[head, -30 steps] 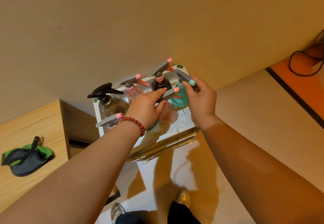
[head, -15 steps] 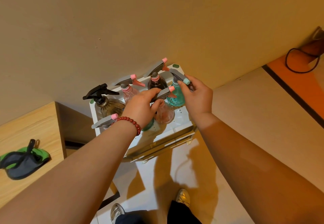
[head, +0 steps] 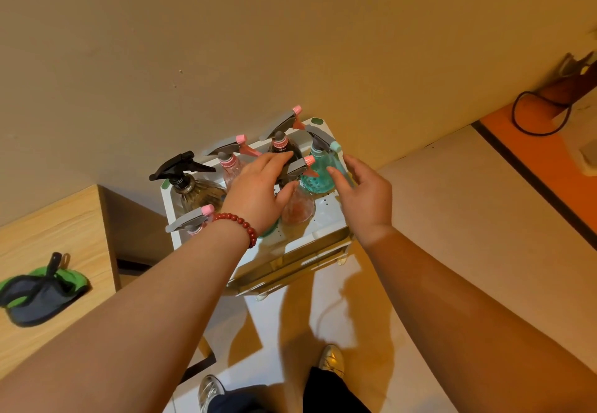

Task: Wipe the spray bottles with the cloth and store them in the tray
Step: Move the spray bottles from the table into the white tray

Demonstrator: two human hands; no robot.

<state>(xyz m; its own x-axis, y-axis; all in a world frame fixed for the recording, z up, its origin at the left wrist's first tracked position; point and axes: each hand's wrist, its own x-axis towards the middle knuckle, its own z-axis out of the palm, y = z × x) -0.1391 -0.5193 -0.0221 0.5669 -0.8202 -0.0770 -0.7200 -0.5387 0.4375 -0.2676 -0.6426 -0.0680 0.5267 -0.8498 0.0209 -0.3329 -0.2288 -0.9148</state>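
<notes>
Because the spray bottles (head: 197,194) stand crowded in the white tray (head: 324,218), a snagged trigger could topple the clear pink bottle (head: 298,209) between the loosely spread thumb and fingers of the left hand (head: 258,193), while the right hand (head: 366,196), relaxed and holding nothing, sits just beside the teal bottle (head: 318,176) at the tray's right.

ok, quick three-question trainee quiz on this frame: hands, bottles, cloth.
1. True or false: the right hand holds the cloth.
2. Which bottle stands nearest the right hand? A) black-trigger bottle B) teal bottle C) dark bottle
3. Fill in: every bottle in view stands in the white ___.

Key: 1 false, the cloth lies on the wooden table. 2 B. 3 tray.
</notes>
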